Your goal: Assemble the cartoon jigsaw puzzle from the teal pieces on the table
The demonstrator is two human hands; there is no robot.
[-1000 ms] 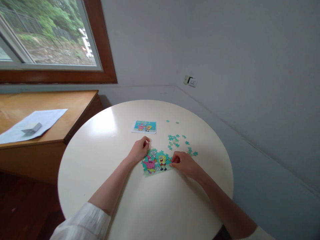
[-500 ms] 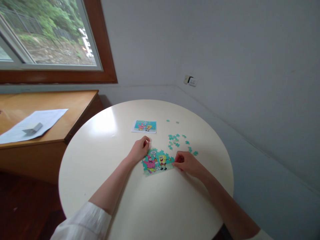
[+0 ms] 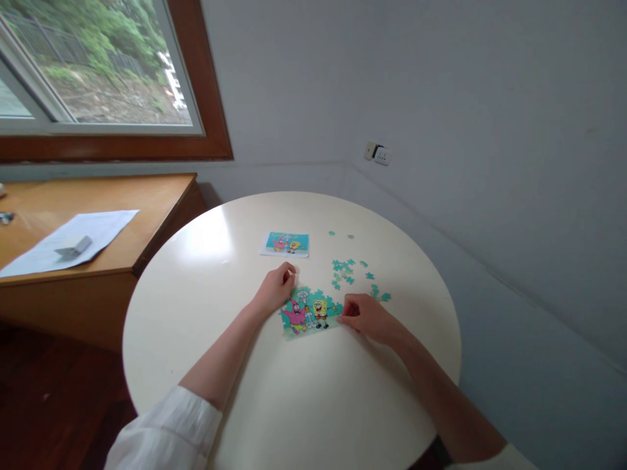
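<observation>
A partly joined cartoon jigsaw puzzle lies on the round cream table. My left hand rests at the puzzle's upper left edge with its fingers curled together. At the puzzle's right edge my right hand has its fingers pinched; what they hold is hidden. Several loose teal pieces lie just beyond the puzzle, on the right. A small reference picture of the same image lies farther back.
A wooden desk stands to the left with a sheet of paper and a small grey object on it. A window is above it. Grey walls meet behind the table, with a wall socket.
My right hand has slid a little to the right along the puzzle's right edge. The left hand has stayed in place. The view has shifted slightly.
</observation>
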